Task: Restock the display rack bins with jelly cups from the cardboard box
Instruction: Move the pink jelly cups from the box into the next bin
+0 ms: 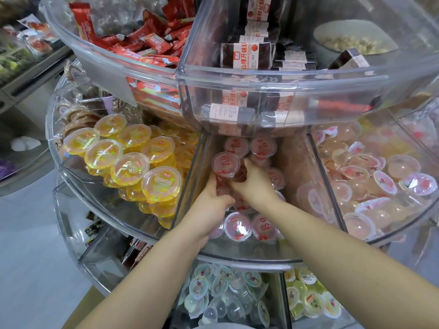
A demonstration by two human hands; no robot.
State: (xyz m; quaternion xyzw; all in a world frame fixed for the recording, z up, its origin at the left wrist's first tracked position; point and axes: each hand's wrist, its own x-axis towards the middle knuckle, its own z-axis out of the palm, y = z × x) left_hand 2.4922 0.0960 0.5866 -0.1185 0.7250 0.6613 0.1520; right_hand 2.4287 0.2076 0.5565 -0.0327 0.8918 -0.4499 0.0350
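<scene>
Both my hands are inside the middle bin [192,186] of a round clear display rack. The bin holds several red cherry jelly cups [238,226] with clear lids. My left hand [211,205] curls around cups low in the pile. My right hand [251,186] grips the underside of a jelly cup [225,163] lifted at the top of the pile. More red cups lie behind it [262,146] and along the front wall. The cardboard box shows only as a brown corner [88,305] at the bottom left.
Yellow jelly cups [128,168] fill the bin to the left, pink and pale cups [370,186] the bin to the right. An upper tier [237,84] with red packets and dark bars overhangs the bin. A lower tier holds small clear jellies [225,295].
</scene>
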